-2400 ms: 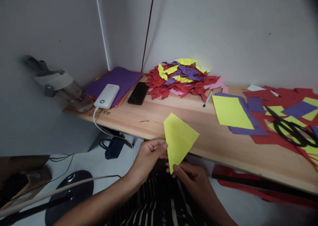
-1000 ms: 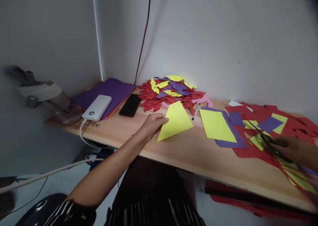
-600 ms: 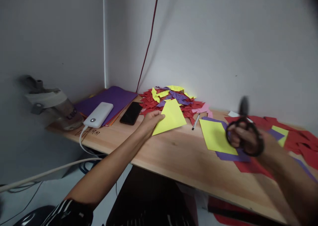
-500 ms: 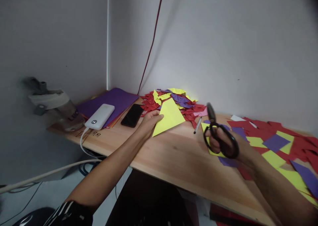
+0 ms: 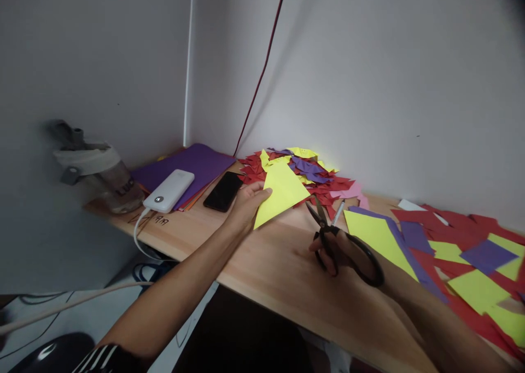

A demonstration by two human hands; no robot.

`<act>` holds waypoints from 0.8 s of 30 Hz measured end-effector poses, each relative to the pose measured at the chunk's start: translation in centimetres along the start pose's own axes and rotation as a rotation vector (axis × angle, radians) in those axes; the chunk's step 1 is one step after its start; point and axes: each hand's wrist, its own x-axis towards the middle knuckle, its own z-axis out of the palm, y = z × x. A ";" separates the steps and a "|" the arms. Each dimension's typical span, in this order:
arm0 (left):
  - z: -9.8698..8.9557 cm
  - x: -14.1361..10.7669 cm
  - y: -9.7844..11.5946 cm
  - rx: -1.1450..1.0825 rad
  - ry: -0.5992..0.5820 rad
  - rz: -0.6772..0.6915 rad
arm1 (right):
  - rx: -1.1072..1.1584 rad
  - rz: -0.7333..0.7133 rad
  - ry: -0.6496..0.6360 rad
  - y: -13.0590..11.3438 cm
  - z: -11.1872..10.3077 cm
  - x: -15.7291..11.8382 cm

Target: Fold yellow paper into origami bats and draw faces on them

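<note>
Mid-frame, the left hand (image 5: 247,203) pinches yellow paper (image 5: 280,191); right of it, the right hand (image 5: 337,248) grips open scissors (image 5: 326,228). Paper pile (image 5: 305,168) lies behind. At left, the bottle (image 5: 118,184) shows partial lettering, "LUC".

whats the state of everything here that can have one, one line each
Scissors, blades open, in the right hand
Yellow sheet, no cut visible, in the left hand
Power bank, display lit, cable plugged in
Phone, screen dark
Bottle, standing, lid too blurred to tell
</note>
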 end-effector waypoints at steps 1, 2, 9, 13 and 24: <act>0.1 -0.1 0.0 0.001 -0.002 0.003 | -0.004 0.023 -0.009 -0.4 0.0 0.0; 0.2 -0.1 -0.1 0.001 -0.001 0.005 | -0.017 0.043 -0.021 -0.8 0.1 0.0; 0.6 -0.4 -0.5 -0.009 -0.022 0.003 | -0.098 0.087 -0.014 -3.1 0.9 -0.2; 0.8 -0.6 -0.7 -0.012 -0.052 -0.028 | -0.067 0.101 -0.005 -3.2 1.1 -0.3; 0.9 -0.8 -0.9 -0.002 -0.080 -0.030 | -0.134 0.060 0.034 -4.2 1.6 -0.2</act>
